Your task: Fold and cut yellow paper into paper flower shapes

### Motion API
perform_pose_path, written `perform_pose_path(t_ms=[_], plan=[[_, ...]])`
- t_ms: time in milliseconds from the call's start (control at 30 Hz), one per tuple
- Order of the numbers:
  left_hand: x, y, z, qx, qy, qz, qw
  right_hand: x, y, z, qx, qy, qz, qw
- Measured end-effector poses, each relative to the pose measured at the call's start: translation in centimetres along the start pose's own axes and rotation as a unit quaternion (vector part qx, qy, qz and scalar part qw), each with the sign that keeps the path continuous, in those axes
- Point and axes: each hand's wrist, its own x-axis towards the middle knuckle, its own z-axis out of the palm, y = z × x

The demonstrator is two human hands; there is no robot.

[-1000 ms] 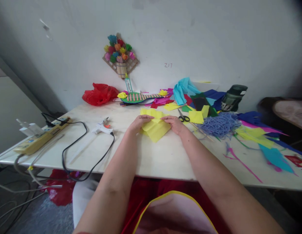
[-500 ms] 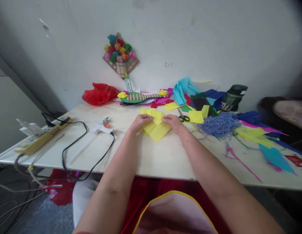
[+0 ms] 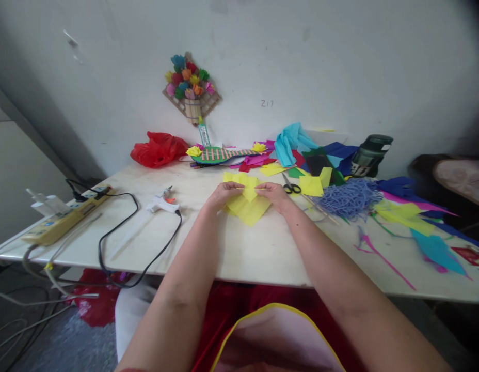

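Both of my hands pinch a piece of yellow crepe paper (image 3: 249,193) from its two sides, just above the table's middle. My left hand (image 3: 223,196) grips the left edge, thumb and fingers together. On the opposite edge, my right hand (image 3: 275,195) is closed in the same way. More yellow paper (image 3: 249,212) spreads out below and behind the held piece, with a corner pointing toward me. Black-handled scissors (image 3: 291,187) lie right beside my right hand. My fingers hide parts of the paper's edges.
At left are a white glue gun (image 3: 162,205) with its black cord and a power strip (image 3: 69,217). Coloured paper scraps (image 3: 293,144), a tangle of blue-violet string (image 3: 348,198) and a dark bottle (image 3: 371,155) occupy the right. A red plastic bag (image 3: 158,150) sits at the back.
Both hands stay nearly in place, still pinching the yellow crepe paper. The fingers and the paper between them have shifted only slightly.
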Motion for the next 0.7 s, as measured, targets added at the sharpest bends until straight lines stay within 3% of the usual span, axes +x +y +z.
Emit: perform_pose_path(t_ms=[467, 700], plan=[[0.30, -0.48, -0.39, 0.094, 0.006, -0.018, 0.995, -0.32, -0.25, 0.26, -0.011, -0.012, -0.014, 1.000], [0.42, -0.69, -0.39, 0.073, -0.004, -0.004, 0.997, -0.13, 0.18, 0.03, -0.020, -0.020, -0.012, 1.000]])
